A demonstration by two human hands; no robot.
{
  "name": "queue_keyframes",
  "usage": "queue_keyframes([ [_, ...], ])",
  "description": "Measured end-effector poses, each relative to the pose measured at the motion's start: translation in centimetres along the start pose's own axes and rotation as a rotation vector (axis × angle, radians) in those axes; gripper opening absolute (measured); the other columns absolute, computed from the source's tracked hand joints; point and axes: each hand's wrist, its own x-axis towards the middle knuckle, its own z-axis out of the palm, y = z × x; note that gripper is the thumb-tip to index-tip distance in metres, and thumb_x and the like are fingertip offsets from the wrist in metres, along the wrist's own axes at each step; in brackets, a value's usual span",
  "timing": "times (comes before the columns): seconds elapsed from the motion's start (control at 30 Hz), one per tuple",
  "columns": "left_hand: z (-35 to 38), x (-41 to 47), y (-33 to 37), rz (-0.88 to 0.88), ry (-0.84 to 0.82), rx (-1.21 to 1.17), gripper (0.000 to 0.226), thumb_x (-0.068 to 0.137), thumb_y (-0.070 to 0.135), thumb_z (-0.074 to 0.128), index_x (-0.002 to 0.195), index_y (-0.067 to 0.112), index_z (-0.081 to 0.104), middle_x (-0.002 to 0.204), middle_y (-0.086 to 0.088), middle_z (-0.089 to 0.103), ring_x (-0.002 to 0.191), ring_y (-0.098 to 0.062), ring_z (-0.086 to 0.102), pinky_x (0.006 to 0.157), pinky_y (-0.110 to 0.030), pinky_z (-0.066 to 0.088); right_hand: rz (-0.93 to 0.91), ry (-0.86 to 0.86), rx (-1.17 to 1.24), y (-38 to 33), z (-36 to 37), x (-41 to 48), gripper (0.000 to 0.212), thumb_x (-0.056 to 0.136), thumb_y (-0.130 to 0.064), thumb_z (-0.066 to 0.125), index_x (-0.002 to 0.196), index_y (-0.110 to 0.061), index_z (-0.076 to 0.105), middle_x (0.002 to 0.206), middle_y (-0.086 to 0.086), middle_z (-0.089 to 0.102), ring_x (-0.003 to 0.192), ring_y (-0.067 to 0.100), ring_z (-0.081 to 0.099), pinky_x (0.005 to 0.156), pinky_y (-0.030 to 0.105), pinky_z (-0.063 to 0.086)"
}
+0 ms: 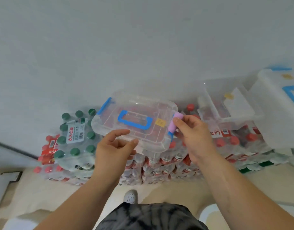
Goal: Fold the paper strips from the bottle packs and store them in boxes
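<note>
A clear plastic box [143,113] with a blue handle, blue clips and a small yellow label sits closed on top of red-capped bottle packs [168,160]. My left hand [113,146] grips the near left edge of its lid between thumb and fingers. My right hand [192,131] pinches a folded pink paper strip [174,122] right beside the box's right clip.
A green-capped bottle pack [76,135] stands to the left of the box. More clear boxes [226,105] and a large white bin [279,110] lie on the packs at the right. A white wall rises behind. My shoe [130,196] stands on the floor below.
</note>
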Motion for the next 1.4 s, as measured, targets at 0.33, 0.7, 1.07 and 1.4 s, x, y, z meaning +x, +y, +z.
queue_keyframes([
  [0.33,-1.9,0.9,0.8,0.136,0.055,0.394,0.012,0.086,0.035,0.074,0.097,0.035,0.072,0.055,0.002,0.065,0.047,-0.008,0.060,0.054,-0.024,0.048,-0.043,0.016,-0.161,-0.3,2.1,2.9,0.019,0.090,-0.019,0.072,0.074,-0.012,0.067,0.075,0.009,0.075,0.083,0.025,0.075,0.079,0.050,0.063],
  [0.7,4.2,6.5,3.5,0.529,-0.467,1.224,0.100,0.050,0.080,0.072,0.140,0.043,0.047,0.154,0.014,0.037,0.142,-0.013,0.033,0.117,-0.041,0.025,-0.022,0.092,-0.422,1.1,1.2,4.5,0.032,0.070,-0.033,0.089,0.069,-0.017,0.061,0.067,0.006,0.072,0.067,0.027,0.073,0.066,0.049,0.062],
  [1.07,4.9,7.0,1.9,0.581,-0.366,1.122,0.103,0.037,0.089,0.058,0.130,0.046,0.057,0.140,0.015,0.047,0.129,-0.014,0.043,0.110,-0.041,0.029,-0.041,0.101,-0.516,0.0,1.5,4.8,0.039,0.066,-0.037,0.093,0.070,-0.018,0.060,0.069,-0.003,0.066,0.059,0.010,0.061,0.051,0.022,0.046],
  [1.4,4.9,6.4,2.0,0.590,-0.344,1.124,0.099,0.043,0.085,0.068,0.131,0.042,0.057,0.143,0.016,0.046,0.132,-0.012,0.041,0.111,-0.042,0.029,-0.051,0.141,-0.512,1.3,-0.3,5.5,0.028,0.072,-0.020,0.087,0.069,-0.010,0.061,0.068,0.002,0.070,0.059,0.016,0.070,0.055,0.036,0.057],
])
